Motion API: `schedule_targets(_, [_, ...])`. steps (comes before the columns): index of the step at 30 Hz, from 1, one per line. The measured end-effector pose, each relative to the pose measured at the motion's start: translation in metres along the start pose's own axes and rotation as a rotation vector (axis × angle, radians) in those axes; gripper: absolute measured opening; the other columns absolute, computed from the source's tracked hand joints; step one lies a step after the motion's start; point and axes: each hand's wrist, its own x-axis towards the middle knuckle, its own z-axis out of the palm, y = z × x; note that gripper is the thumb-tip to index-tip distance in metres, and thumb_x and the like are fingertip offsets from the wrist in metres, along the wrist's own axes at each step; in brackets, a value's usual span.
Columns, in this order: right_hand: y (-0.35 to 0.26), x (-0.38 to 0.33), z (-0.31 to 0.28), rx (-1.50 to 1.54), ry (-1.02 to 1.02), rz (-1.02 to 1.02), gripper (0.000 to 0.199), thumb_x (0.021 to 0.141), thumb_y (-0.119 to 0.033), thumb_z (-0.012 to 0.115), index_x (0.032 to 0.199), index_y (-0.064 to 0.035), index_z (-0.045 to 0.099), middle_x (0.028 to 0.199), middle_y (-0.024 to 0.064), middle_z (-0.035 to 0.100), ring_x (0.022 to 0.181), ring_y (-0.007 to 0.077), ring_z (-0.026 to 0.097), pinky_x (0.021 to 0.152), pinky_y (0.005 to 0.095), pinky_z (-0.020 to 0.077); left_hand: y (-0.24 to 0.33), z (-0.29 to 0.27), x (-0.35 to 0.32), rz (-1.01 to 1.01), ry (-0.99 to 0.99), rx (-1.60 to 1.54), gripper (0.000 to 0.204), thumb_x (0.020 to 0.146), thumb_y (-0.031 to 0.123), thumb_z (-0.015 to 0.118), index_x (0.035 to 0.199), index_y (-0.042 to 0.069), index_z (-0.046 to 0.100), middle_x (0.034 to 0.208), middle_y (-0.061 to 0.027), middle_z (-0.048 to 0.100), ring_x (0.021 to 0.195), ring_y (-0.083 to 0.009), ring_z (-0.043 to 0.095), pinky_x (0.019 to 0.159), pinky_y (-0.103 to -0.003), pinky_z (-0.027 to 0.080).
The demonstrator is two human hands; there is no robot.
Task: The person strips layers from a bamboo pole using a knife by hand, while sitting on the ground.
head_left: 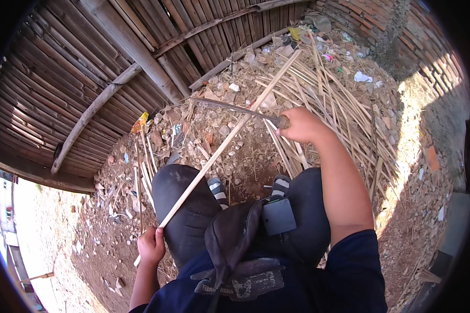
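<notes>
Strip of pale wood (203,172) slants up from the left grip (151,245), which is clamped on it close to its lower end; it passes over the left knee (178,182) and reaches well beyond the right grip (300,125). That right one is folded tight around the handle of a long dark blade (219,104), which points leftward and crosses the strip; from where I stand I can't tell whether they touch. Beyond the right grip and off to its right lies a loose heap of similar strips (344,112). Past the left grip, near the foot of the slatted wall (47,120), sits a crumpled yellow packet (140,123), and whether it holds anything I can't make out. Between the grips, on the lap, rests a flat black rectangular object (279,217)
</notes>
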Motion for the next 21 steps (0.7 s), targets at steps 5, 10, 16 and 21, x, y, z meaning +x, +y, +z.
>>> schedule_targets(5, [-0.016,0.002,0.006,-0.065,-0.063,-0.003,0.044,0.082,-0.032,0.077,0.117,-0.0064,0.071,0.113,0.0196,0.070,0.108,0.0369,0.066,0.094,0.0450,0.0523,0.001,-0.005,0.001,-0.009,-0.021,0.000,0.044,0.101,0.030,0.059,0.068,0.003,0.049,0.057,-0.0192,0.053,0.052,-0.0412,0.056,0.050,-0.047,0.041])
schedule_targets(10, [0.004,0.019,0.003,0.174,-0.061,0.012,0.050,0.080,-0.033,0.078,0.119,-0.0033,0.069,0.112,0.0220,0.071,0.106,0.0377,0.067,0.092,0.0432,0.0520,-0.017,0.010,-0.004,-0.018,0.000,-0.072,0.044,0.101,0.031,0.058,0.069,0.003,0.052,0.057,-0.0191,0.054,0.052,-0.0411,0.056,0.050,-0.047,0.042])
schedule_targets(16, [0.017,0.014,0.011,0.138,0.180,0.049,0.046,0.081,-0.033,0.077,0.116,-0.0047,0.070,0.109,0.0230,0.071,0.104,0.0389,0.067,0.091,0.0440,0.0524,-0.010,0.009,-0.001,-0.020,0.014,-0.027,0.044,0.101,0.032,0.059,0.068,0.004,0.051,0.056,-0.0192,0.054,0.051,-0.0415,0.056,0.050,-0.048,0.041])
schedule_targets(21, [-0.009,0.011,0.012,0.003,-0.038,-0.081,0.041,0.082,-0.032,0.075,0.115,-0.0082,0.071,0.107,0.0204,0.071,0.103,0.0377,0.067,0.089,0.0451,0.0528,-0.012,0.005,-0.002,-0.013,0.003,-0.029,0.044,0.100,0.030,0.060,0.067,0.003,0.049,0.056,-0.0202,0.052,0.051,-0.0421,0.055,0.050,-0.048,0.041])
